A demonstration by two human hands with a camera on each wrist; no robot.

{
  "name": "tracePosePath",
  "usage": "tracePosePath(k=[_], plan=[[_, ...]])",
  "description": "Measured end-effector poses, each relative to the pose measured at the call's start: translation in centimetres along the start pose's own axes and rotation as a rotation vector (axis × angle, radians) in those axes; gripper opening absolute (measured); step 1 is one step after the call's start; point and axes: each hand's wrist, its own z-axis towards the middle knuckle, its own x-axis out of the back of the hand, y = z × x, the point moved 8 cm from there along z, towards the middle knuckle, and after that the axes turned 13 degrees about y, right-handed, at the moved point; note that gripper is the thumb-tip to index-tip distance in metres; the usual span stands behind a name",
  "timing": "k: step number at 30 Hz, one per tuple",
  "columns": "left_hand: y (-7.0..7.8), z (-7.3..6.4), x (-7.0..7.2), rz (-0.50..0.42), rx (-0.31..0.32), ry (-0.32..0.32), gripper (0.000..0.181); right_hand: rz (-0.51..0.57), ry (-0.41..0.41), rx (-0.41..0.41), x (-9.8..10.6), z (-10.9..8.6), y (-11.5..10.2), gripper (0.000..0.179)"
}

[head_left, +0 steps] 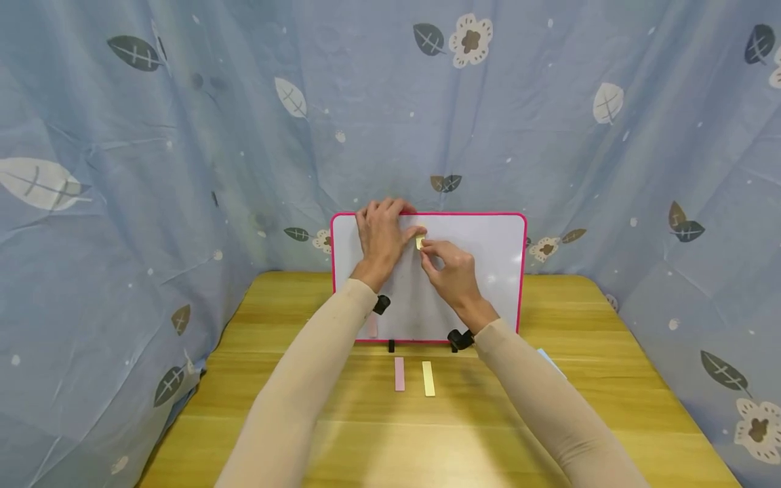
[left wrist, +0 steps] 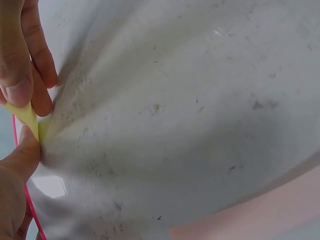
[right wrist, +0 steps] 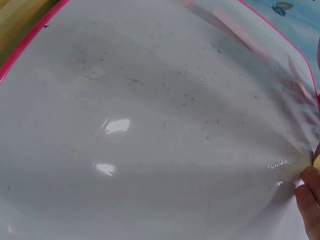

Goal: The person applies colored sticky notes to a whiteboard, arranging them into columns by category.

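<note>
A whiteboard (head_left: 497, 271) with a pink rim stands upright on the table. My left hand (head_left: 383, 237) holds its top edge, fingers bent over the rim and thumb stretched across the front. That thumb presses the upper end of a small yellow paper strip (head_left: 419, 242) near the top middle of the board. My right hand (head_left: 453, 272) pinches the same strip from the right, between thumb and fingers. In the left wrist view the yellow strip (left wrist: 29, 120) bends away from the board between the two hands. A pink strip (head_left: 373, 325) sits on the board at lower left.
On the wooden table (head_left: 366, 447) in front of the board lie a pink strip (head_left: 399, 374) and a yellow strip (head_left: 428, 378). A blue strip (head_left: 552, 363) shows partly beside the right forearm. Black feet (head_left: 392, 346) support the board. A patterned curtain (head_left: 390, 122) surrounds the table.
</note>
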Motion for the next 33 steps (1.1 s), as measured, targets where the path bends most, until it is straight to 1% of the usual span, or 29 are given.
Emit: tracePosePath(k=[6,13,20,24,33], plan=[[0.4,0.3,0.3,-0.015,-0.034,-0.007,0.052,0.0,0.005,-0.014,0.2,0.5,0.0,0.013],[0.5,0.2,0.5,-0.008,-0.046,-0.017,0.05,0.012,0.018,-0.035,0.1,0.5,0.3,0.014],[0.3,-0.3,0.7,-0.01,-0.075,-0.005,0.048,0.011,0.013,-0.044,0.2,0.2,0.3,0.013],[0.2,-0.7,0.8,-0.013,-0.078,-0.013,0.049,0.016,0.012,-0.042,0.3,0.0,0.3,0.014],[0.1,-1.4,1.2,-0.02,-0.11,-0.022,0.054,0.03,0.004,-0.038,0.5,-0.4,0.2,0.015]])
